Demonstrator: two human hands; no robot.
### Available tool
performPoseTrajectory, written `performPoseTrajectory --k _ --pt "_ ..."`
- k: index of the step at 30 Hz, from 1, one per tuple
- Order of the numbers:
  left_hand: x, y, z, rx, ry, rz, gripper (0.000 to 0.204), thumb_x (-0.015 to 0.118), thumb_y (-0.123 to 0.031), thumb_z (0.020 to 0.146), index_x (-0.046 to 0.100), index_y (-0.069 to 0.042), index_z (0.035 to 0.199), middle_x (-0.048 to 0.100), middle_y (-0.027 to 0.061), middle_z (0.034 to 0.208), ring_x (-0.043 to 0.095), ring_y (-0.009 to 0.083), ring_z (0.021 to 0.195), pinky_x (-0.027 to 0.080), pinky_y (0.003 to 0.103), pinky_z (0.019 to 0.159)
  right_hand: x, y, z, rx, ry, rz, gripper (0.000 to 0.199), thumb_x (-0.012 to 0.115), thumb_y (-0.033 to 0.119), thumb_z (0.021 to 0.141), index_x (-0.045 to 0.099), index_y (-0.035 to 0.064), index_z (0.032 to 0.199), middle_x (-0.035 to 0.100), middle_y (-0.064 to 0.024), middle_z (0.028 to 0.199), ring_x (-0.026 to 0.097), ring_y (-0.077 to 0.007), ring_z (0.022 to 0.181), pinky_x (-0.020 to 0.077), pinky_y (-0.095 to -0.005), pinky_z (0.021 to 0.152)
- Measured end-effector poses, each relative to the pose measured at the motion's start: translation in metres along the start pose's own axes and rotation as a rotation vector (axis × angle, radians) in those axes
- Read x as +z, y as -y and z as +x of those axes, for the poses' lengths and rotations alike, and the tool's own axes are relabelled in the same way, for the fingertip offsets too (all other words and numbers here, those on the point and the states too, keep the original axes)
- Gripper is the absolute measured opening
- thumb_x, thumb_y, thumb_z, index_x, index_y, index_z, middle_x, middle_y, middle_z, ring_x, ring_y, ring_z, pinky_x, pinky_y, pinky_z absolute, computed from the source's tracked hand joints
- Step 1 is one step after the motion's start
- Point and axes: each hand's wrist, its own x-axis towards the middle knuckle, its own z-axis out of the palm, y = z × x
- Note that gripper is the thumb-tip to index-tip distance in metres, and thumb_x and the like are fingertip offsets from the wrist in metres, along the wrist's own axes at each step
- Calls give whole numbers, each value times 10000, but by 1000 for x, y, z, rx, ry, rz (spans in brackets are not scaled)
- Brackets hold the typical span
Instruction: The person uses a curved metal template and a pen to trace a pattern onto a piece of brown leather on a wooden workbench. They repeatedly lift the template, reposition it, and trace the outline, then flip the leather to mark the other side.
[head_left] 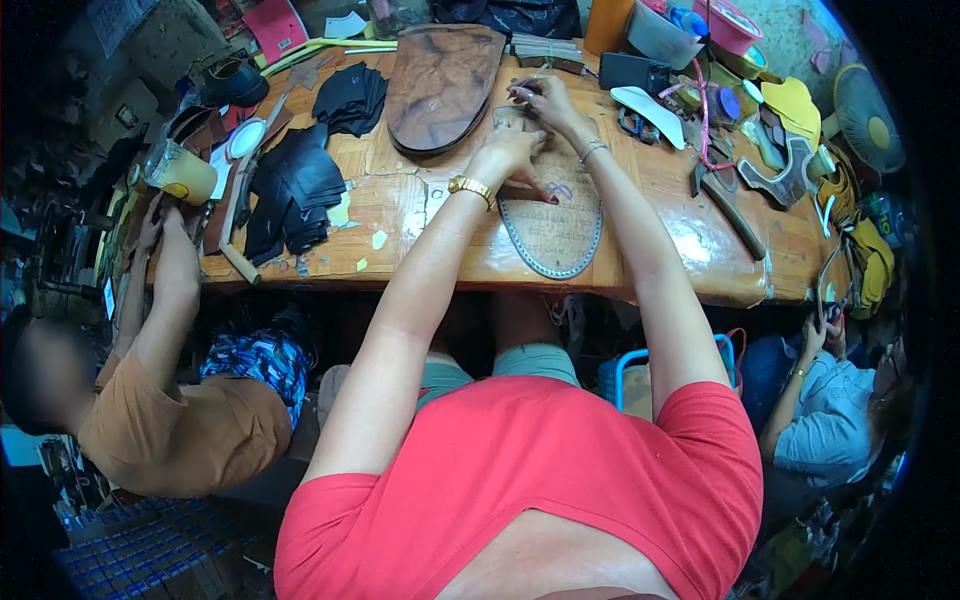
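Note:
A tan, round-ended template with a dotted rim and handwriting lies on the wooden table in front of me. My left hand rests on its upper part, fingers spread and thumb stretched toward the middle of the piece. Just beyond it, my right hand is raised over the template's far end, with thumb and fingers drawn together. Whatever those fingertips pinch, if anything, is too small to make out. Beside my left hand lies a large brown leather piece with a rounded near end.
Black leather pieces are piled at the left, near a jar. To the right are a hammer, a white curved piece and a tub. One person sits at my left, another at my right.

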Motion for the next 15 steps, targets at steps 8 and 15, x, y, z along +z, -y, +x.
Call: performPoseTrajectory --k 8,15 --pt "4 4 2 -43 46 13 1177 788 -720 360 529 -28 1276 425 275 1333 392 415 1263 339 434 1057 14 12 11 36 71 -284 304 658 332 830 695 32 857 658 -196 787 640 -363 727 484 -431 638" --pt "3 1 0 -45 18 62 1168 792 -714 364 533 -25 1271 423 285 1325 374 421 1271 325 439 1067 10 37 7 15 126 -462 307 653 319 826 681 14 840 654 -217 817 636 -382 784 483 -461 678"
